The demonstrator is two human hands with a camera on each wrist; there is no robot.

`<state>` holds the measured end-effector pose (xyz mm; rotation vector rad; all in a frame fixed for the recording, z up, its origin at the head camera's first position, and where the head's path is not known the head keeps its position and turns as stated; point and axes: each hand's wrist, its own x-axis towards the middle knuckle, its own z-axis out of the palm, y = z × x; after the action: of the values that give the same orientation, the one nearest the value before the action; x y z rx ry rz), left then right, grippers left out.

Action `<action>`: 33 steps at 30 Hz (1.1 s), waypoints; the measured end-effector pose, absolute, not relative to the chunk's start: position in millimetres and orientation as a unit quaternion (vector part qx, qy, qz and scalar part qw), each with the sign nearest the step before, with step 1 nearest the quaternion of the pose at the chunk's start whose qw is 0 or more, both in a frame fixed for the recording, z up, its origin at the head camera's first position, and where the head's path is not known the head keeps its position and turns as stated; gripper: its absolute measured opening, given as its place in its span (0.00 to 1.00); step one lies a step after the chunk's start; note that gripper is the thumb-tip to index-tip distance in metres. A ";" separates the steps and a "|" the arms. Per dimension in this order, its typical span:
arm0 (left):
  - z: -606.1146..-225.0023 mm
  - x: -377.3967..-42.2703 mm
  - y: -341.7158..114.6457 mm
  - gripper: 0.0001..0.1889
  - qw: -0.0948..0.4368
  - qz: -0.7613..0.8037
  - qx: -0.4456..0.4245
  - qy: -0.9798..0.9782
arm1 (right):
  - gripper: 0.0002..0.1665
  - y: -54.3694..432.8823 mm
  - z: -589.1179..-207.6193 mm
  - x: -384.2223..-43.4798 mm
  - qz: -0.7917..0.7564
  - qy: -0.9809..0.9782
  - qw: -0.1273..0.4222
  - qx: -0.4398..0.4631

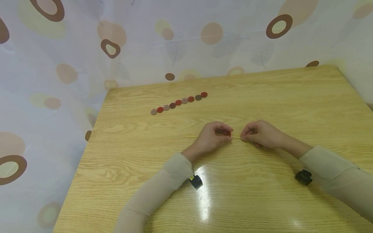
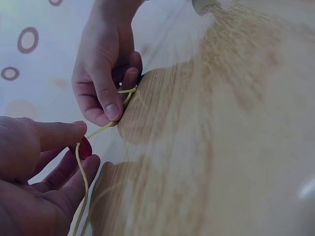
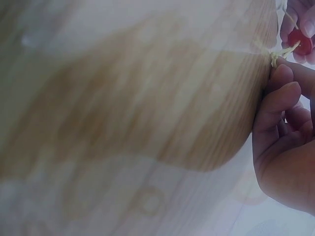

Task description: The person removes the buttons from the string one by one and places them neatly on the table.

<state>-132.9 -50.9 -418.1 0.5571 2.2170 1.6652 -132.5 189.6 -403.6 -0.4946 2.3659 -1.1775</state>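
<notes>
My left hand (image 1: 212,137) pinches a red button (image 2: 84,148) between thumb and fingers, held on edge just above the table. A yellow string (image 2: 82,182) runs through the button, and its long tail trails out to the left beneath that hand. On the right, my right hand (image 1: 260,134) pinches the string between thumb and forefinger, a short way from the button. A knotted or looped end of string (image 3: 275,58) sticks out past the right fingertips. Between the two hands the short stretch of string looks taut.
A slanting row of several buttons (image 1: 178,102), red, brown, pinkish and grey, lies on the wooden table (image 1: 131,139) behind the left hand. Patterned cloth (image 1: 186,38) hangs along the table's back and left edges. Each sleeve carries a small black wrist camera (image 1: 196,182).
</notes>
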 end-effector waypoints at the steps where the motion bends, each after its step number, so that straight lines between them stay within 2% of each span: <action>1: -418.0 -132.7 -51.2 0.13 0.156 0.582 0.194 0.774 | 0.10 189.6 -403.4 -132.4 -0.427 0.857 0.225 -0.179; 33: -416.1 -131.0 -60.0 0.13 0.147 0.589 0.179 0.774 | 0.09 191.0 -404.6 -133.3 -0.427 0.858 0.227 -0.174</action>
<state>-131.0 -60.0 -416.1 0.5141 2.2274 1.6952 -133.3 191.0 -404.6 -0.4800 2.3637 -1.1771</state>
